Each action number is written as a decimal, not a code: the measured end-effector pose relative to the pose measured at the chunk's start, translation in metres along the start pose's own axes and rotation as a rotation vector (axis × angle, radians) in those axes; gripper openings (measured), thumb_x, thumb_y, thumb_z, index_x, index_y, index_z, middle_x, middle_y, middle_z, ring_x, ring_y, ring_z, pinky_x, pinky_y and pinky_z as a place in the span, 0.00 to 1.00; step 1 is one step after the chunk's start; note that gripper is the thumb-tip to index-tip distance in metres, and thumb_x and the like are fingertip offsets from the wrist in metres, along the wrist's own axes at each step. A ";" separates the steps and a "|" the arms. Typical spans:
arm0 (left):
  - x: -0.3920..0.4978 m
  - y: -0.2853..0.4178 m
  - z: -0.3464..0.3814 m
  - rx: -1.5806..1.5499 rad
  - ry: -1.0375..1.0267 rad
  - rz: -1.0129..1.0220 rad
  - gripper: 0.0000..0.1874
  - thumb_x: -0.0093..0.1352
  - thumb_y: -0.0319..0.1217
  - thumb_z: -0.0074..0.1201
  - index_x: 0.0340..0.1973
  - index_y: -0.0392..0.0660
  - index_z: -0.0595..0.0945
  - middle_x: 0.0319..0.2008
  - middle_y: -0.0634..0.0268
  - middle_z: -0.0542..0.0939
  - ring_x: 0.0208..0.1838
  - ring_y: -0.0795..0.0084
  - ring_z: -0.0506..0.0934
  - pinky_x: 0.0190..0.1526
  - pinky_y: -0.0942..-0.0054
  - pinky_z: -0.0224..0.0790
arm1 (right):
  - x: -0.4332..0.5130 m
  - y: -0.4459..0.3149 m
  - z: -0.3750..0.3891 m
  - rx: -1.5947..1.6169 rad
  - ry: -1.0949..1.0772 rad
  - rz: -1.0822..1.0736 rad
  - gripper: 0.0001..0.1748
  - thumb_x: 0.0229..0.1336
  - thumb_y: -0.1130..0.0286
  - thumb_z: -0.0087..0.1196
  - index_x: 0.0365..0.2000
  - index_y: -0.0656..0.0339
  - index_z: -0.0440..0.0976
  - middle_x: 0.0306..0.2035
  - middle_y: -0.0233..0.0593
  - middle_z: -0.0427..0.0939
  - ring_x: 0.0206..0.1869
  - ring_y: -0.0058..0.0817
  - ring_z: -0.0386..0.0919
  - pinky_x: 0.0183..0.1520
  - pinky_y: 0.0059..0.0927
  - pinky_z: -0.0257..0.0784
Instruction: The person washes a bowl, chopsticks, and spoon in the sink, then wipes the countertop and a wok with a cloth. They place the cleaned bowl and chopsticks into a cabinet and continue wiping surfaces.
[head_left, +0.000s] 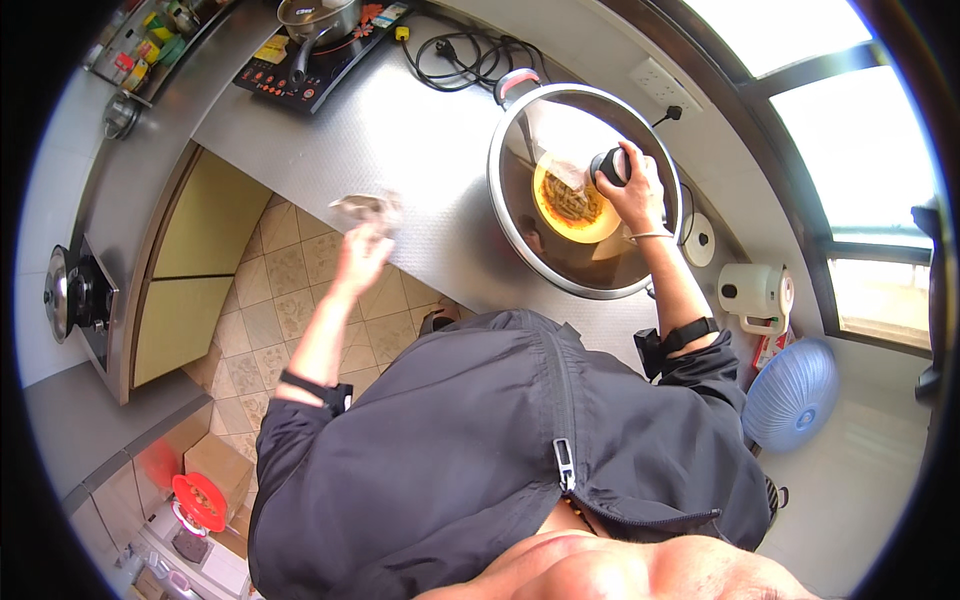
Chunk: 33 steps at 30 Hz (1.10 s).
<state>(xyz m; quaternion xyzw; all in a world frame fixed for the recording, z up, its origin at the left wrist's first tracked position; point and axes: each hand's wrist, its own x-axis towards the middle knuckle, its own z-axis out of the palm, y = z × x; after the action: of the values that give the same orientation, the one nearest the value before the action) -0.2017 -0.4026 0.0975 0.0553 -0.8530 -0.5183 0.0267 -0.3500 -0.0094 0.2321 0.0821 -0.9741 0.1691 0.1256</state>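
Observation:
My right hand (637, 191) grips the black knob (613, 166) of a large glass lid (517, 217) with a metal rim, which lies over a wide pan with a red-and-grey side handle (516, 82). Through the glass shows a yellow bowl (544, 214) of cooked food in a reddish sauce. My left hand (364, 259) is over the front edge of the metal countertop (315, 142), shut on a crumpled, blurred cloth (369, 206). The cloth's exact outline is smeared by motion.
An induction cooker (330, 82) with a steel saucepan (319, 22) stands at the back left. Beside it lies a coiled black cable (480, 64). A white electric kettle (754, 294) and a blue ribbed plastic cover (791, 394) are at the right. Tiled floor (292, 277) shows below the counter.

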 end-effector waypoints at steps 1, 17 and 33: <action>0.008 0.000 0.022 0.317 -0.067 0.291 0.15 0.58 0.31 0.56 0.42 0.44 0.77 0.31 0.59 0.78 0.37 0.65 0.76 0.35 0.65 0.71 | 0.002 -0.002 0.001 0.005 0.008 -0.033 0.35 0.39 0.56 0.64 0.51 0.50 0.66 0.38 0.49 0.70 0.40 0.43 0.74 0.43 0.37 0.72; 0.161 -0.156 -0.154 0.580 0.506 -0.813 0.24 0.68 0.51 0.43 0.54 0.55 0.72 0.54 0.57 0.73 0.54 0.59 0.70 0.58 0.51 0.57 | -0.136 0.089 -0.057 0.253 0.203 0.575 0.43 0.53 0.57 0.59 0.64 0.57 0.50 0.67 0.48 0.49 0.69 0.44 0.46 0.67 0.49 0.42; 0.252 -0.167 -0.145 1.020 0.119 -0.498 0.28 0.68 0.51 0.40 0.61 0.54 0.67 0.68 0.66 0.57 0.68 0.58 0.56 0.63 0.44 0.44 | -0.151 0.082 -0.014 1.859 0.227 1.389 0.13 0.62 0.51 0.44 0.38 0.46 0.70 0.46 0.36 0.72 0.53 0.38 0.68 0.57 0.60 0.60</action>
<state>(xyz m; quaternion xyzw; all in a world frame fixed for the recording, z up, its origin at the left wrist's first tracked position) -0.4260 -0.6368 0.0134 0.2899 -0.9534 -0.0276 -0.0783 -0.2196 0.0898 0.1787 -0.4240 -0.2938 0.8565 -0.0162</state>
